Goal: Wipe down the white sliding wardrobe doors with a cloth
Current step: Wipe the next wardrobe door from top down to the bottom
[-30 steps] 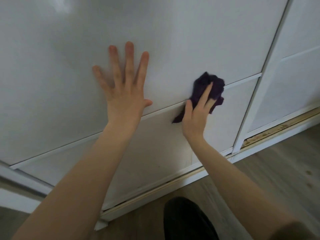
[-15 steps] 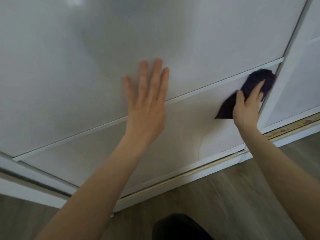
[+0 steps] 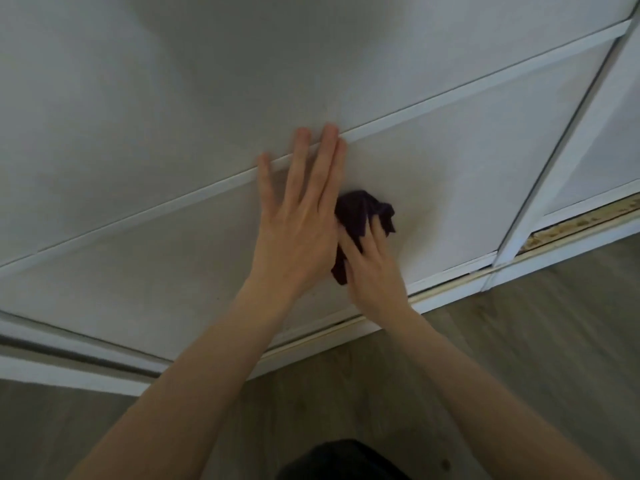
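Your left hand (image 3: 298,220) lies open and flat on the white door (image 3: 450,174) at the centre of the frame, fingers spread, their tips crossing the raised strip (image 3: 485,86) that runs diagonally from lower left to upper right. Your right hand (image 3: 375,268) sits just beside it, slightly lower and to the right, its fingers pressing a dark purple cloth (image 3: 362,211) against the lower panel. The cloth is bunched, partly hidden behind the edge of your left hand.

Half a second ago the cloth was far to the right, at the door's vertical edge (image 3: 554,140); it has now swept back leftward across the lower panel until it meets your bracing hand. Your left hand has also slid lower, onto the strip.

That suggests one pass over this panel's right half is done. The stretch of panel to the lower left of your hands, and the floor track (image 3: 585,221) at right, which looks grimy, probably still need wiping. Wood flooring (image 3: 519,341) fills the bottom of the frame.
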